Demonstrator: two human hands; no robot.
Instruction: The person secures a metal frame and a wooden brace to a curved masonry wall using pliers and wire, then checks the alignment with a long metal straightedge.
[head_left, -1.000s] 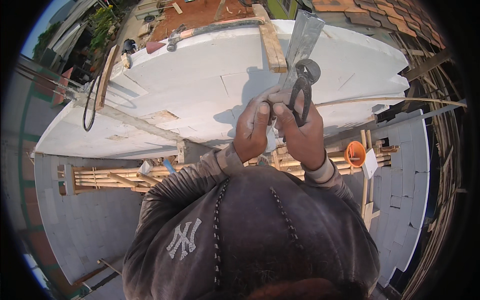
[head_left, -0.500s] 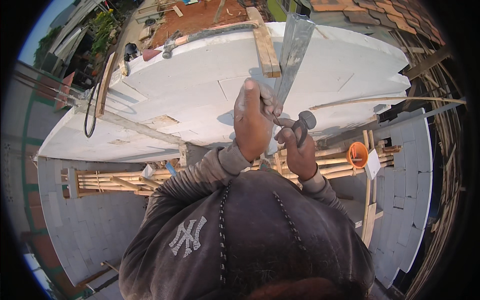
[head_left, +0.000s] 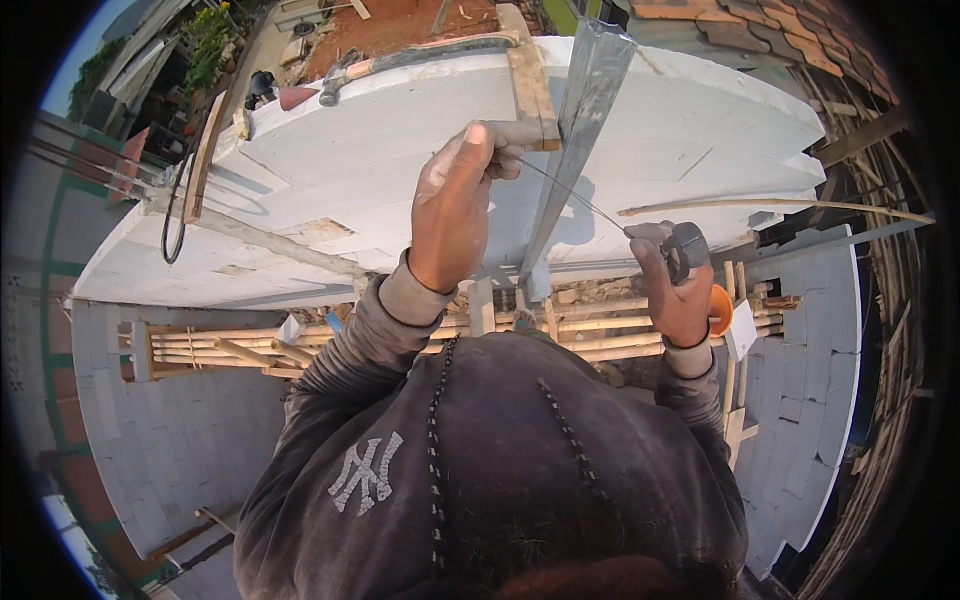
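Your left hand [head_left: 455,205] is up high, with thumb and fingers pinching one end of a thin dark wire [head_left: 575,192]. That wire runs slanting down to the fingertips of your right hand [head_left: 680,290], crossing in front of a long grey metal channel [head_left: 583,110]. Your right hand is curled round a dark metal tool with a round head [head_left: 688,250].

You face a big wall of smooth white blocks [head_left: 390,150], bright in the sun, with shadows on it. On its top edge lie a hammer with an orange and black handle [head_left: 420,57] and a piece of pale brown wood [head_left: 530,90]. Below you are yellow bamboo poles [head_left: 600,325], with walls of grey blocks [head_left: 810,360] at both sides. Past the wall you can see red-brown dirt [head_left: 400,30] and orange roof tiles [head_left: 770,25].

Your right hand hides part of the round orange bucket [head_left: 721,310]. Your fingers cover both wire ends, and most of the tool's handle is hidden too. You cannot tell how many strands the wire has.
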